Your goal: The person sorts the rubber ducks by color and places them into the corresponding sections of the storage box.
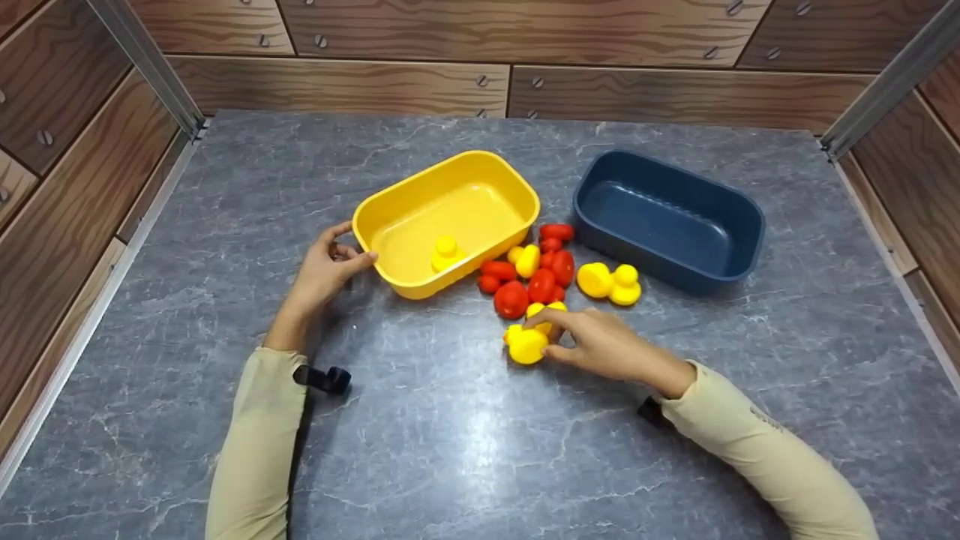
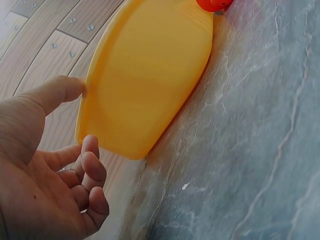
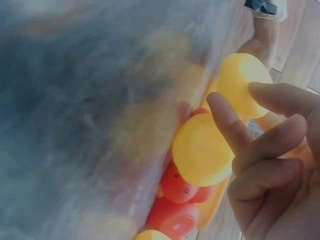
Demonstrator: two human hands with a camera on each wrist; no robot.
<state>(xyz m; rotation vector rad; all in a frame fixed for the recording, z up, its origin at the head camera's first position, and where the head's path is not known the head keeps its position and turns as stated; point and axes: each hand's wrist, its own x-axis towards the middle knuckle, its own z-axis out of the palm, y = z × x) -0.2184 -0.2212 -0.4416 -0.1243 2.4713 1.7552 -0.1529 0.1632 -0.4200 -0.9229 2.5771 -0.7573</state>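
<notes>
Inside the yellow bin [image 1: 480, 210], toy duck [image 1: 447, 254], head view only

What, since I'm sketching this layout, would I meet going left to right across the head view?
Left wood-patterned wall → left grip → yellow bin → topmost red toy, in the gap between the bins → dark blue bin → right wood-patterned wall.

A grey marbled tabletop [image 1: 420, 420] carries a cluster of red toys [image 1: 541, 285] near its middle; from these, a yellow bin [image 1: 472, 214] sits at ten o'clock; a dark blue bin [image 1: 660, 217] at two; two yellow ducks [image 1: 595, 280], side by side, at three.
</notes>
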